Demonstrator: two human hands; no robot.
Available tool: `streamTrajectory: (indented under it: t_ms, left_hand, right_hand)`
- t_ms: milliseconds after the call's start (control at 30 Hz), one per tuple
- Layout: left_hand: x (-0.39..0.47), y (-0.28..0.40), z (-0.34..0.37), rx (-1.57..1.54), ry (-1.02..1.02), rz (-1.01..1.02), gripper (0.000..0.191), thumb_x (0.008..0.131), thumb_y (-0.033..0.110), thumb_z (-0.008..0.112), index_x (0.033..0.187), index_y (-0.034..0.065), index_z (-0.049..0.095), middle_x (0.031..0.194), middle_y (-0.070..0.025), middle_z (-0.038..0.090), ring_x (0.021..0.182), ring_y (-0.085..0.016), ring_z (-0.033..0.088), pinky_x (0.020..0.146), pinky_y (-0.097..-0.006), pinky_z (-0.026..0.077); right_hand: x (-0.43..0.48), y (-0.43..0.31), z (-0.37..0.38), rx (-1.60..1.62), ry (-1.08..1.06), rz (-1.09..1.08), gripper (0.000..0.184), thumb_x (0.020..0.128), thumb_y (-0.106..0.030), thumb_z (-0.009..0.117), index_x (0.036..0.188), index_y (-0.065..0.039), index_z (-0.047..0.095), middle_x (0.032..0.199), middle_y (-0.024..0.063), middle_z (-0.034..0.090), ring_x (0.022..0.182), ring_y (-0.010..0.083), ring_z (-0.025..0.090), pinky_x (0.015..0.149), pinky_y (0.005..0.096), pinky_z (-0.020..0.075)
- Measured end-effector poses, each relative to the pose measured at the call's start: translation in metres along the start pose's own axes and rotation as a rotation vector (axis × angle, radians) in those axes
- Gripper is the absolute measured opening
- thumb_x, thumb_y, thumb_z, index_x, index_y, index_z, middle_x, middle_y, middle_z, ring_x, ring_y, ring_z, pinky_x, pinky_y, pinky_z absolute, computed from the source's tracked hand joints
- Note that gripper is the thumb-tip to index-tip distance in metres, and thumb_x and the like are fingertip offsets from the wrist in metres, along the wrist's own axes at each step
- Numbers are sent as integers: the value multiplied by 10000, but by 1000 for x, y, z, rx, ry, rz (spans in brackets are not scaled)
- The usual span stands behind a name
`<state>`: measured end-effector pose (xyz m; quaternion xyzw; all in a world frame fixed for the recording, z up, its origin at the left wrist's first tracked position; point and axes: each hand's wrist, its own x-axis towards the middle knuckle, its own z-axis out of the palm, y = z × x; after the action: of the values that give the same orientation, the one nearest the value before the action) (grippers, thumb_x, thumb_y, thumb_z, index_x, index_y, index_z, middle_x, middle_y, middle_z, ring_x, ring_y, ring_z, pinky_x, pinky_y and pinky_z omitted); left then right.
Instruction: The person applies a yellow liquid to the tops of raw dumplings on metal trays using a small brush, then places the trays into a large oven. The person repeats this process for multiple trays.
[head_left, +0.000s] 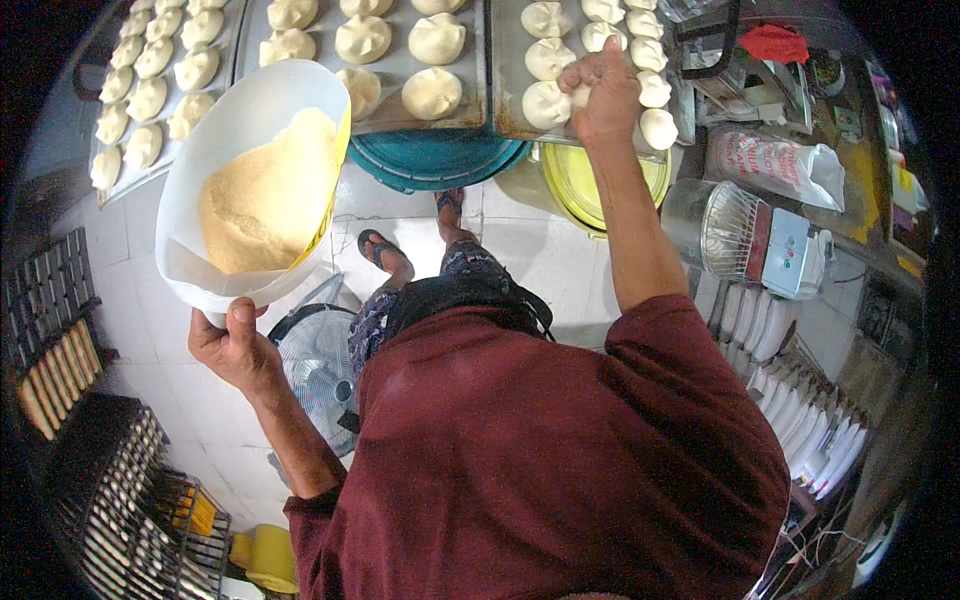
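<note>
My left hand (236, 345) grips the lower edge of a cut-open translucent plastic container (195, 150), tilted so that the light-brown granules (262, 202) inside show. My right hand (604, 90) reaches over the right metal baking tray (510, 105), fingers bent on or just above a dough piece; what lies under the fingers is partly hidden. Rows of pale, pinched dough pieces (546, 105) stand about it. The middle tray (472, 82) and the left tray (154, 169) hold more dough pieces, and some on the middle tray look dusted with granules.
Below the trays stand a teal tub (439, 161) and a yellow-green lidded tub (570, 187). A floor fan (319, 375) is by my left side. Dark racks (112, 495) stand at lower left. A printed sack (776, 165) and a machine with a wire guard (727, 229) are at right.
</note>
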<state>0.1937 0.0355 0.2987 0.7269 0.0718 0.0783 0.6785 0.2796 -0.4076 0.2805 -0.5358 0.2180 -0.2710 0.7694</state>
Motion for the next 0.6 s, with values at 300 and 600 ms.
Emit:
streamTrajectory:
  t_ms: [300,600]
  left_hand:
    - [13,13,28,-55,63,64,542,800,362,816,1026,-96,634,909,-95,670,818,-161,628,738,-281,502]
    - [26,14,48,-16,97,44,612,787,442,821,1014,-95,635,915,-86,665,866,-157,606,816,-295,477]
  right_hand:
    - [46,3,-10,91,14,-12,472,976,-376,576,630,-117,388,565,7,345,421,137,312,395,293,278]
    - [101,12,-3,88,23,97,451,982,-409,544,672,-117,399,559,-17,334,421,124,308,407,315,294]
